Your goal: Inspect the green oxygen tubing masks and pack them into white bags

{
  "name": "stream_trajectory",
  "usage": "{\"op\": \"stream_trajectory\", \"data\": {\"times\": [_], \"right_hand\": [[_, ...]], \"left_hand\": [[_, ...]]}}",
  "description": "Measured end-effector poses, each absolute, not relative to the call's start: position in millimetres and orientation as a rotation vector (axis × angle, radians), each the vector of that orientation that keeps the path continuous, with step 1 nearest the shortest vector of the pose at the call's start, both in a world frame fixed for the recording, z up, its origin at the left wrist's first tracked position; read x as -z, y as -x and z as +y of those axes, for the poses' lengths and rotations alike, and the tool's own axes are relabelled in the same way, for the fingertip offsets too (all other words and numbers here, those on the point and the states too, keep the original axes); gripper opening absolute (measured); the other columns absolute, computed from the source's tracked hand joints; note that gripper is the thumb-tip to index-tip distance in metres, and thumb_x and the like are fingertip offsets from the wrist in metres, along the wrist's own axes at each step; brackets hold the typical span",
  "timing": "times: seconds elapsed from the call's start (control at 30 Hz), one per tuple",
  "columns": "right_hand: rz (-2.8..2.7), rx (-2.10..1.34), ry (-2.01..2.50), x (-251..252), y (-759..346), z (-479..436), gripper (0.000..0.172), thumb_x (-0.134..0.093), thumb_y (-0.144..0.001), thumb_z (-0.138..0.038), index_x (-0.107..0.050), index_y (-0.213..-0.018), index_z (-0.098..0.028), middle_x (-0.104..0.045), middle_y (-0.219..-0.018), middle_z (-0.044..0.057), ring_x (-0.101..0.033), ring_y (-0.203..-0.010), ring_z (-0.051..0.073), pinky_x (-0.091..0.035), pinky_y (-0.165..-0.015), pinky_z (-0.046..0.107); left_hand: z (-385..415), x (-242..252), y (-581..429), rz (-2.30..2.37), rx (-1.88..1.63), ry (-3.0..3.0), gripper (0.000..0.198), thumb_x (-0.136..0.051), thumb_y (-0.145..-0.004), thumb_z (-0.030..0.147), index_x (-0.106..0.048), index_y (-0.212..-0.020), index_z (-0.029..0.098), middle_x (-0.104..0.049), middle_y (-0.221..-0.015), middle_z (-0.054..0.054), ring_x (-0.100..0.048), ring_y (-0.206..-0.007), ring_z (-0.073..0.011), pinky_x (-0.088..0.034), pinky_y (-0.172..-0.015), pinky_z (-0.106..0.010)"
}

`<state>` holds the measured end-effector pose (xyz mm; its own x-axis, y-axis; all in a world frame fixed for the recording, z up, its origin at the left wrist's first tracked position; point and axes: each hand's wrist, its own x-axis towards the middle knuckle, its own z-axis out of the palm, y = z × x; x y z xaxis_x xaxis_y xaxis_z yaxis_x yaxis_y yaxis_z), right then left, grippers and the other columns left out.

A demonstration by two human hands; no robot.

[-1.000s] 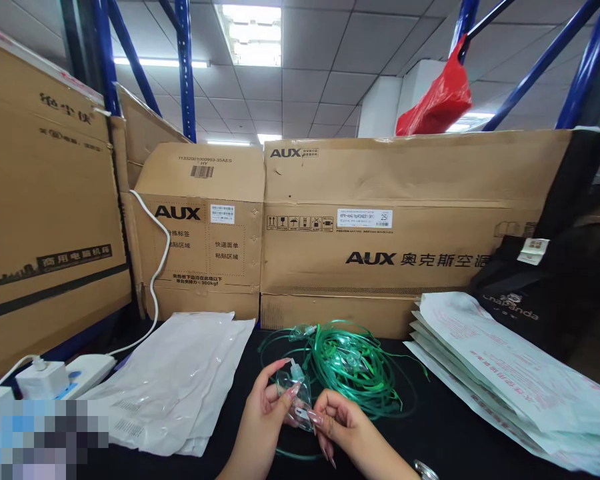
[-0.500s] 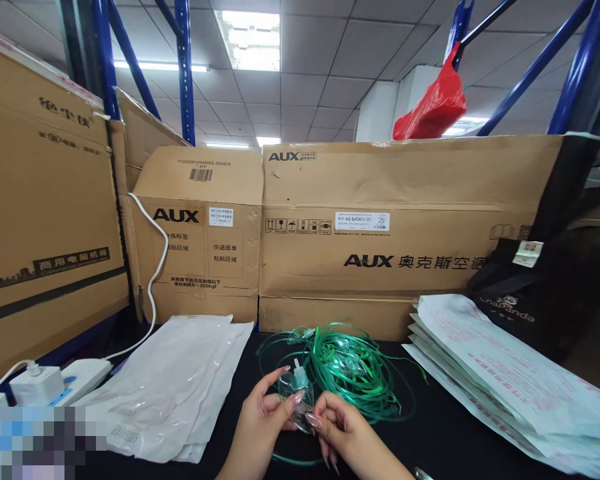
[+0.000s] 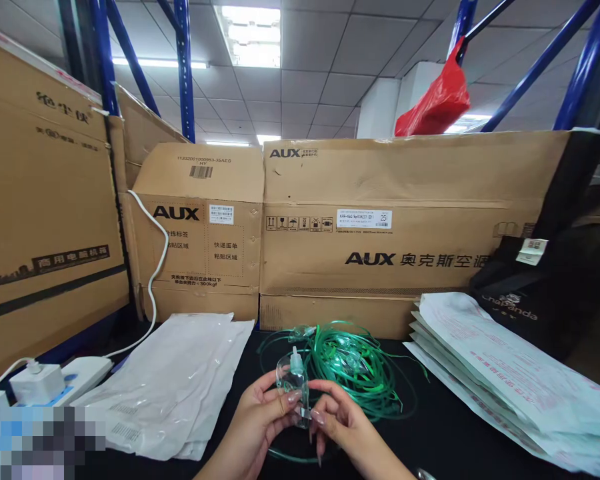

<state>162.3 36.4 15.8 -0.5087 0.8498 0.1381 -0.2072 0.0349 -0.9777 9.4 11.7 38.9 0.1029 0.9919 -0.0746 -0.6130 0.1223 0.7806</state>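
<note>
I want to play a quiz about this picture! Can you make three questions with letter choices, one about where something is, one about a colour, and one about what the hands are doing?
1. Where does the pile of clear plastic bags lie?
A. left of the hands
B. right of the hands
C. on the boxes

2. What colour is the coiled tubing?
A. red
B. green
C. yellow

3. What holds the clear mask?
A. nothing
B. one hand
C. both hands

Answers: 1 A, the bags lie on the table's left side. 2 B, the coil is green. 3 C, the left hand and the right hand both pinch it.
</note>
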Motion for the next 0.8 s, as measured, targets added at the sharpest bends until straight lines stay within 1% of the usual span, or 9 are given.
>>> {"op": "stream_trajectory", "data": {"times": [0.1,0.13,0.2,0.37,0.5,0.67,0.8], "right_hand": [[-1.331,-1.854,0.557,-22,-165,34,0.039,-0.062,-0.069,-0.042,-0.054,-0.098,-0.016,-0.06,-0.076,0.004,-0.058,-0.06,0.012,-0.044,-0.057,0.026],[-1.273,-1.919,0.523,-25,-166,33,0.036,-0.06,-0.071,-0.04,-0.056,-0.097,-0.016,-0.06,-0.08,0.005,-0.058,-0.065,0.013,-0.044,-0.062,0.028],[-1.17,-1.989,0.463,-29,-168,30,0.03,-0.061,-0.071,-0.036,-0.06,-0.092,-0.015,-0.06,-0.079,0.006,-0.056,-0.069,0.014,-0.043,-0.066,0.029],[-0.99,-2.027,0.441,-32,-169,28,0.016,-0.066,-0.068,-0.029,-0.063,-0.079,-0.017,-0.061,-0.074,0.002,-0.055,-0.07,0.012,-0.04,-0.067,0.025],[-0.961,-2.026,0.413,-29,-169,30,0.012,-0.067,-0.067,-0.023,-0.063,-0.075,-0.016,-0.061,-0.072,0.002,-0.054,-0.069,0.012,-0.04,-0.068,0.025],[-1.074,-2.009,0.409,-30,-167,28,0.015,-0.066,-0.068,-0.026,-0.063,-0.073,-0.013,-0.06,-0.068,0.003,-0.053,-0.062,0.011,-0.039,-0.064,0.024],[-1.134,-1.936,0.457,-36,-162,21,0.016,-0.071,-0.061,-0.022,-0.062,-0.071,-0.014,-0.058,-0.065,0.0,-0.05,-0.057,0.009,-0.038,-0.058,0.021]], "left_hand": [[7,-44,-10,0.613,-1.249,-0.684,0.036,-0.071,-0.06,0.013,-0.057,-0.093,0.009,-0.068,-0.071,-0.009,-0.061,-0.059,-0.0137,-0.046,-0.058,-0.025],[6,-45,-10,0.598,-1.237,-0.699,0.035,-0.071,-0.061,0.013,-0.056,-0.092,0.009,-0.068,-0.072,-0.01,-0.062,-0.06,-0.0146,-0.047,-0.058,-0.026],[5,-46,-11,0.619,-1.243,-0.712,0.036,-0.072,-0.06,0.015,-0.055,-0.091,0.009,-0.068,-0.072,-0.01,-0.062,-0.059,-0.0154,-0.047,-0.057,-0.027],[6,-42,-14,0.725,-1.335,-0.632,0.043,-0.076,-0.054,0.018,-0.053,-0.09,0.012,-0.065,-0.063,-0.004,-0.059,-0.051,-0.0116,-0.045,-0.051,-0.022],[7,-37,-16,0.751,-1.381,-0.609,0.047,-0.075,-0.055,0.019,-0.05,-0.094,0.012,-0.065,-0.064,-0.004,-0.059,-0.053,-0.0124,-0.044,-0.049,-0.021],[10,-34,-17,0.749,-1.442,-0.6,0.048,-0.076,-0.055,0.016,-0.048,-0.093,0.013,-0.066,-0.063,-0.003,-0.059,-0.053,-0.0118,-0.046,-0.052,-0.023],[10,-31,-19,0.74,-1.435,-0.585,0.051,-0.077,-0.054,0.017,-0.047,-0.095,0.012,-0.067,-0.064,-0.005,-0.061,-0.054,-0.0131,-0.047,-0.053,-0.024]]}}
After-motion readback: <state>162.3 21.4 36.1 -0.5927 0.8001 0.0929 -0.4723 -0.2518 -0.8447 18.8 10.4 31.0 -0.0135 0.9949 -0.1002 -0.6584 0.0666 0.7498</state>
